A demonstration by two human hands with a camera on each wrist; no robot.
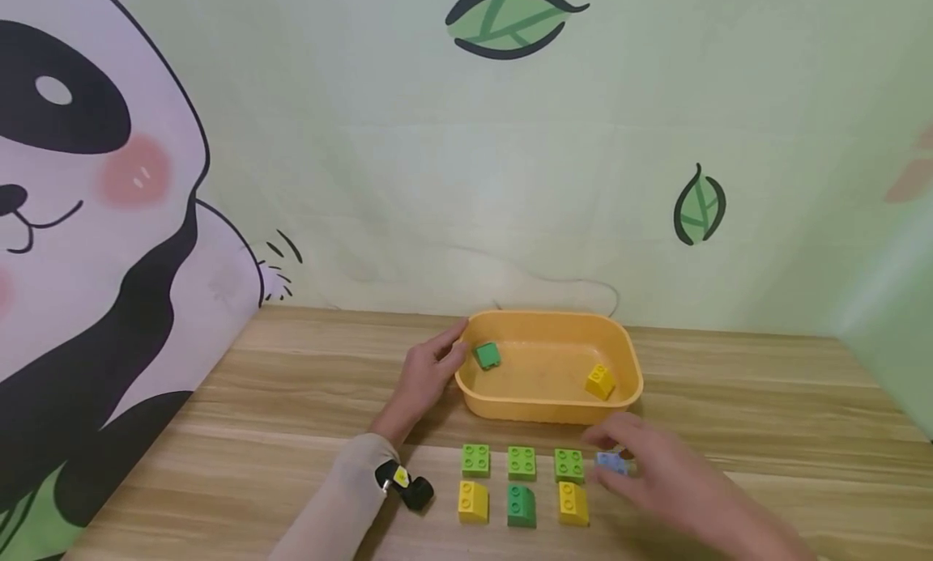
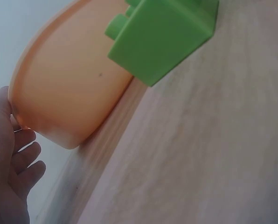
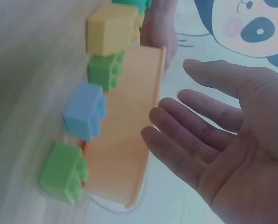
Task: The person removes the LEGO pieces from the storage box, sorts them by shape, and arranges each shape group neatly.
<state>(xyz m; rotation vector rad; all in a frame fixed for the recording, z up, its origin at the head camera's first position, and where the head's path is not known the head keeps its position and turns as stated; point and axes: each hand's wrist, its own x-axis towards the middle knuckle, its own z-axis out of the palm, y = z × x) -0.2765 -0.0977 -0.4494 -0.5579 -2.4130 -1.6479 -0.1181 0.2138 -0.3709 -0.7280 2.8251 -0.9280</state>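
My left hand (image 1: 430,371) holds the left end of the orange bin (image 1: 550,411), thumb at the rim in the left wrist view. My right hand (image 1: 656,472) hovers over a light blue brick (image 1: 611,463), with thumb and fingers spread around it. In the right wrist view the blue brick (image 3: 85,112) stands on the table apart from the extended fingers (image 3: 176,158). Beside it is a green brick (image 3: 62,172), which the hand mostly hides in the head view. Inside the bin lie a green brick (image 1: 487,355) and a yellow brick (image 1: 600,381).
Lime green bricks (image 1: 521,462) form a row in front of the bin. Nearer stand two yellow sloped bricks (image 1: 473,502) and a green sloped brick (image 1: 521,506). The wooden table (image 1: 291,367) meets a wall cloth (image 1: 364,180) printed with a panda and leaves.
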